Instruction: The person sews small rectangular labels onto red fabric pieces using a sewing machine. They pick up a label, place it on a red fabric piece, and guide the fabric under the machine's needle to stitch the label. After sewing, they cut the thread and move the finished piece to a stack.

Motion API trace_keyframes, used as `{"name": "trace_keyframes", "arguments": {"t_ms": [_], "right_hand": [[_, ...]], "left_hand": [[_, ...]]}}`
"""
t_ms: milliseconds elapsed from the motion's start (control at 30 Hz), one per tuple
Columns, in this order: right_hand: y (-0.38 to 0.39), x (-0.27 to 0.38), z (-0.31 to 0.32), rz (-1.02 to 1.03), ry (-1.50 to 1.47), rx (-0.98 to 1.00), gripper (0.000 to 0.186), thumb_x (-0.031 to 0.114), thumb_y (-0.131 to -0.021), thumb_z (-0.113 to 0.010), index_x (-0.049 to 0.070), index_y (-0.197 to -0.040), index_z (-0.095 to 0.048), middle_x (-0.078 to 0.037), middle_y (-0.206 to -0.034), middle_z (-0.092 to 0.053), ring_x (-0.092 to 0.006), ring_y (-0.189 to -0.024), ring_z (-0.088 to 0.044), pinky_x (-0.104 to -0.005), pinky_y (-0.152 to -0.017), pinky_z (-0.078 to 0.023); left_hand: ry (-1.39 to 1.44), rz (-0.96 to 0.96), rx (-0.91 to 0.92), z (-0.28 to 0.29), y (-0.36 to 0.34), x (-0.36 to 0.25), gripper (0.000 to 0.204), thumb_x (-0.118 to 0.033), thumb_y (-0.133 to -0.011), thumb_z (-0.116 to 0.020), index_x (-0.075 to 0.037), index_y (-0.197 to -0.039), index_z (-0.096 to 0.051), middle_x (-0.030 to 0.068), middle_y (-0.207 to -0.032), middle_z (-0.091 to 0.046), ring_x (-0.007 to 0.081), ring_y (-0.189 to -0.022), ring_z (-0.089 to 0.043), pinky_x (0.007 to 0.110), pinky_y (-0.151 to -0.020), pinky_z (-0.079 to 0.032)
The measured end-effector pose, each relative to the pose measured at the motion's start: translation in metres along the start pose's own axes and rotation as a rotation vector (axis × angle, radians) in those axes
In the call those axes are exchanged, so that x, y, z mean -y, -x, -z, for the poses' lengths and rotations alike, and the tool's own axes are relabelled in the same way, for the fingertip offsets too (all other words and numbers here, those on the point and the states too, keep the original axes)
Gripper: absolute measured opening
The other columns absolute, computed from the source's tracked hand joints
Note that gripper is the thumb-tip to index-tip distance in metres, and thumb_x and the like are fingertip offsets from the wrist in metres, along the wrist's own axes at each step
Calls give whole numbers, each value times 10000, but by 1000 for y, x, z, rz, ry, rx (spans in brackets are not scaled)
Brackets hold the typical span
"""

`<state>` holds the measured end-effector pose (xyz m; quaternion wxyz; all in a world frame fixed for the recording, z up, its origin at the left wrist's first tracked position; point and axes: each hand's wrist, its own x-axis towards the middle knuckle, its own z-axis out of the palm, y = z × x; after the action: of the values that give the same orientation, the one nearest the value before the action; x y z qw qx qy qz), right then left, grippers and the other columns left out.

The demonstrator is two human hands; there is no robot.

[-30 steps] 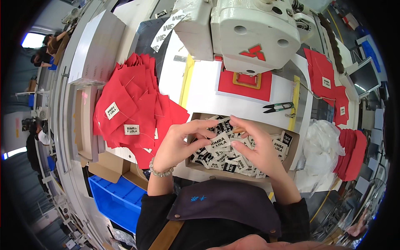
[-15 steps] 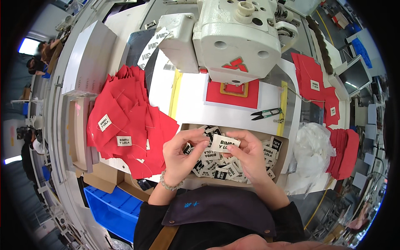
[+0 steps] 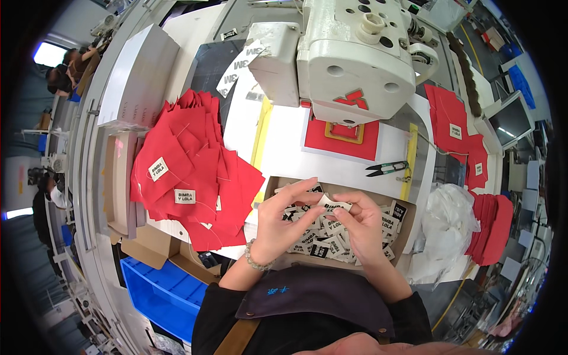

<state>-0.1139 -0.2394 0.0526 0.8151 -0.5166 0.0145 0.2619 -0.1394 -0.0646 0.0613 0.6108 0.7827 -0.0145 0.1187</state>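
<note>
Cream label [image 3: 336, 206] held over a cardboard box [image 3: 408, 232] of loose labels [image 3: 336, 246]

The right hand [image 3: 362, 228] clamps its right end between thumb and fingers; the left hand [image 3: 281, 223] has fingertips at its left end, whether pinching I cannot tell; red fabric pieces [image 3: 192, 160] lie left of the box.

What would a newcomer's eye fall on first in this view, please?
Probably the bright heap of red fabric pieces, left of centre. Next comes the bulky white machine at the top, right of centre. Below it, the right hand pinches a small pale label, with the left hand at its edge, over a box of loose labels.
</note>
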Motion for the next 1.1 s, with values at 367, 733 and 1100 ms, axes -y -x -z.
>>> {"name": "trace_keyframes", "arguments": {"t_ms": [367, 733, 1100], "right_hand": [[-1, 2, -2, -31, -32, 19, 224, 12, -915, -587, -25, -1127, -523, -150, -1102, -637, -156, -976, -624, -297, -860, -527], [-13, 18, 10, -62, 250, 76, 148, 68, -905, -633, -46, -998, -646, -59, -921, -666, -72, -833, -594, -224, -717, -471], [-19, 27, 8, -166, 144, 106, 215, 82, -910, -632, -63, -1069, -641, -67, -885, -682, -77, -764, -610, -211, -664, -487]], "left_hand": [[378, 188, 26, -5, -5, 7, 537, 54, -775, -715, -22, -1241, -462, 61, -894, -675, 94, -812, -622, 230, -741, -462], [351, 224, 12, -7, -10, 8, 530, 62, -784, -706, -18, -1247, -461, 55, -856, -677, 71, -745, -614, 205, -678, -475], [412, 282, -7, -4, -12, 6, 592, 64, -811, -677, -9, -1338, -419, 93, -882, -696, 95, -746, -648, 216, -689, -509]]}}
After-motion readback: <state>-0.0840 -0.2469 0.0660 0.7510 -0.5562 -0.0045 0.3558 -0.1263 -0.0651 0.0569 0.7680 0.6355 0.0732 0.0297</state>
